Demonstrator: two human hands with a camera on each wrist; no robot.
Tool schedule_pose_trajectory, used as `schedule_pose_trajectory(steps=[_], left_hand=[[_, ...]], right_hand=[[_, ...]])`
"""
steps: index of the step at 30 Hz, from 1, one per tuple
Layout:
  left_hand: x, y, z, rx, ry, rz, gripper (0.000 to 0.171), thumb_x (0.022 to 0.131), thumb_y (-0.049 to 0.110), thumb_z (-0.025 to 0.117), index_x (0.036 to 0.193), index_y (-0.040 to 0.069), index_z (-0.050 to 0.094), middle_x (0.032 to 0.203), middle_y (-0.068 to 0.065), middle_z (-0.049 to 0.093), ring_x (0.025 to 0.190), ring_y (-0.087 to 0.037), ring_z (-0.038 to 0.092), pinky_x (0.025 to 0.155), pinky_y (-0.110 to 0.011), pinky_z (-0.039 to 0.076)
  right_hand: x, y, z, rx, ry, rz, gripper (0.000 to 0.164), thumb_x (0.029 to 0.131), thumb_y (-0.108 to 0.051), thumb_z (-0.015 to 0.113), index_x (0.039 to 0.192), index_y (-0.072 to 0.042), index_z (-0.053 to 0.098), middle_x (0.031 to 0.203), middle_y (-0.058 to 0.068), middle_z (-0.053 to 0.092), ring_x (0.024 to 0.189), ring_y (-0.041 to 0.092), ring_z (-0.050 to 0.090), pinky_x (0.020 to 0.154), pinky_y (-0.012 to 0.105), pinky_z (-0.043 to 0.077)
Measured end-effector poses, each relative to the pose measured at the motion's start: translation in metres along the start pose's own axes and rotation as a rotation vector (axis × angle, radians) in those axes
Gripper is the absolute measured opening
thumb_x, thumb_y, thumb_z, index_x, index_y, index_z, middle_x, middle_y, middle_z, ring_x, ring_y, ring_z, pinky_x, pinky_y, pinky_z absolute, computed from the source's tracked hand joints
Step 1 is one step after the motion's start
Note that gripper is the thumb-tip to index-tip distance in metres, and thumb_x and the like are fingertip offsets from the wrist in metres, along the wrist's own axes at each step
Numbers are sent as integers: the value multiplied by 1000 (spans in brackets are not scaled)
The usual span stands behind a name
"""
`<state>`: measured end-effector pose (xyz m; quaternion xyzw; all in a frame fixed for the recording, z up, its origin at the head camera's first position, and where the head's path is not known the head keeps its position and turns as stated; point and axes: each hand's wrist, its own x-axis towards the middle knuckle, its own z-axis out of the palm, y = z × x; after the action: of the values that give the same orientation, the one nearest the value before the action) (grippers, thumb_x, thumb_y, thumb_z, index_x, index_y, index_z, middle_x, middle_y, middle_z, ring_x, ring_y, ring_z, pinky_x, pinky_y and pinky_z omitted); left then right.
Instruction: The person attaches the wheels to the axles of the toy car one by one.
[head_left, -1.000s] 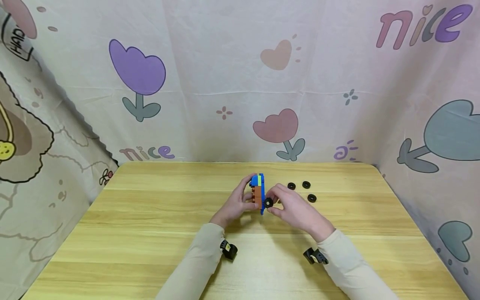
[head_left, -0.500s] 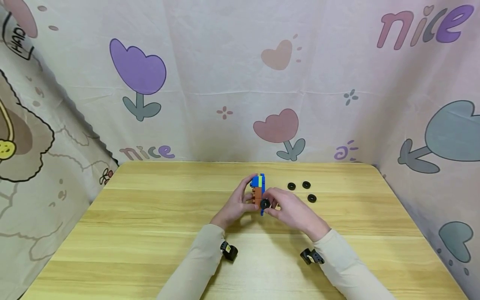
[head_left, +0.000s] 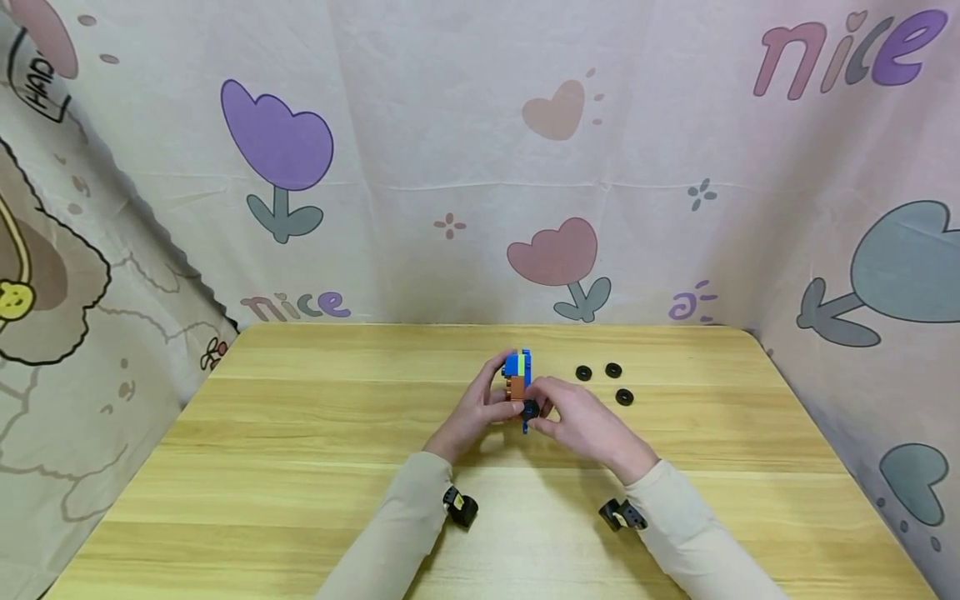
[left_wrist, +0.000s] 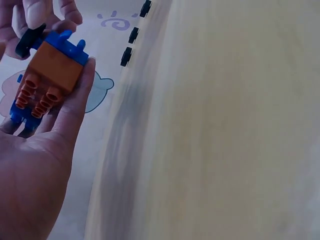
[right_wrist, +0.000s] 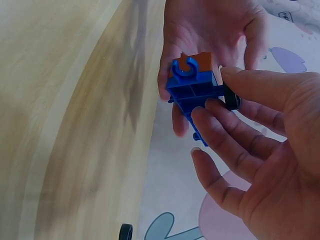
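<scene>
My left hand [head_left: 474, 415] grips a toy brick vehicle [head_left: 517, 367] with orange bricks on a blue base, held up on its end over the table. In the left wrist view, the studs of the orange bricks [left_wrist: 57, 67] face the palm. From the other side, my right hand [head_left: 588, 423] pinches a black wheel [right_wrist: 231, 99] between thumb and fingers. The wheel sits right at a blue peg on the side of the blue base [right_wrist: 192, 92]. A blue hook-shaped coupling [right_wrist: 185, 72] shows on the end of the base.
Three loose black wheels lie on the wooden table [head_left: 300, 467] beyond my right hand: one wheel [head_left: 578, 373] nearer, another [head_left: 608, 370] beside it and a third [head_left: 618, 397] in front. A patterned cloth [head_left: 420, 150] hangs behind the table.
My right hand has moved left and brought the black wheel from beside the blue base onto its side. My left thumb has shifted towards the wheel. The loose wheels have stayed put.
</scene>
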<state>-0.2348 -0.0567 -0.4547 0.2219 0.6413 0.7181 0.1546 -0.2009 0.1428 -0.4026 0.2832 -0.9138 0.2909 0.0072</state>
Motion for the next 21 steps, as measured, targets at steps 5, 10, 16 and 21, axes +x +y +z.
schedule_pose_trajectory(steps=[5,10,16,21], left_hand=[[0,1,2,-1,15,-15,80,91,6,66,155,28,23,150,-16,33,119,-34,56,97,-43,47],[-1,4,2,-23,4,-4,81,91,4,65,156,22,20,152,-14,27,120,-36,55,95,-42,48],[-2,7,3,-28,26,24,80,91,3,66,155,25,24,157,-4,19,119,-36,55,93,-40,50],[-1,7,3,-28,19,53,79,91,3,65,155,21,24,157,-5,19,119,-39,55,93,-41,50]], right_hand=[[-1,0,0,32,2,28,33,87,-14,76,116,-12,62,93,-9,60,86,10,58,77,33,51],[-3,2,-1,146,59,112,29,94,-21,69,118,-10,59,92,-7,61,86,10,59,79,36,51],[-4,8,1,250,52,99,12,101,-17,57,107,-10,64,94,-5,64,84,10,60,75,33,52],[-5,9,2,315,19,70,15,102,-17,55,107,-9,66,97,-2,65,84,16,63,73,32,53]])
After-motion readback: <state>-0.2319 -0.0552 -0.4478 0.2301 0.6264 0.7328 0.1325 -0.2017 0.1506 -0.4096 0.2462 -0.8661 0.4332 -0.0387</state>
